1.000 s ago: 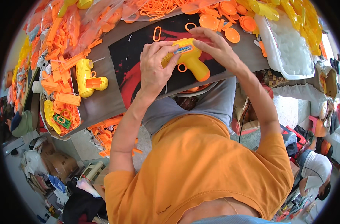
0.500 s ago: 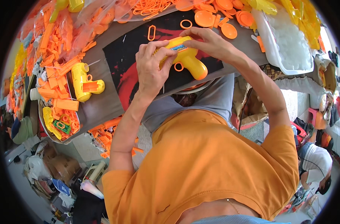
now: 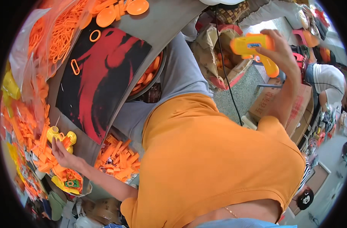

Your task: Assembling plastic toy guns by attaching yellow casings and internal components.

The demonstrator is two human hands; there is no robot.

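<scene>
My right hand (image 3: 281, 51) is stretched out to the right, closed around a yellow toy gun (image 3: 245, 45) with an orange-tipped grip and a blue label. It holds the gun up in the air beside the table, near an open sack. On the left, my left hand (image 3: 65, 154) is at the table's end with its fingers stretched out. Just beyond its fingertips lies a second yellow toy gun (image 3: 53, 133) with an orange part in it; whether they touch I cannot tell.
A black-and-red mat (image 3: 101, 76) carries an orange ring (image 3: 94, 36) and an orange oblong loop (image 3: 75, 67). Orange parts (image 3: 122, 155) fill a container below the table. The open sack (image 3: 215, 49), a carton (image 3: 280, 100) and a hanging black cable (image 3: 228, 81) are on the right.
My right hand has carried the toy gun from over the mat out to the right. My left hand has let go of it and moved left to the other gun. The view has turned.
</scene>
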